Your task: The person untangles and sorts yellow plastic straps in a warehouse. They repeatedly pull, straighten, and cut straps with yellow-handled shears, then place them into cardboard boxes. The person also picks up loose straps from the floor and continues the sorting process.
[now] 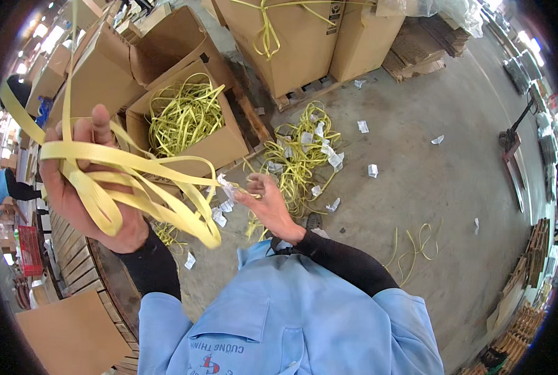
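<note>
My left hand (79,206) is raised at the left, its fingers partly curled around loops of flat yellow strap (98,150). The loops droop toward the middle, and one length runs up out of view. Lower and nearer the centre, my right hand (273,205) pinches a bit of yellow strap between thumb and fingers. A crumpled white paper scrap (227,186) is at its fingertips; whether it is stuck to the strap I cannot tell. Beyond my hands stands an open cardboard box (219,140) with a tangled heap of yellow strap (185,115) inside.
More yellow strap (304,165) lies heaped on the concrete floor among white scraps (363,127). Tall cartons (291,44) stand on a pallet ahead. A slatted conveyor (79,262) runs along my left. At far right is a pallet jack (511,156). Another person (7,187) is at far left.
</note>
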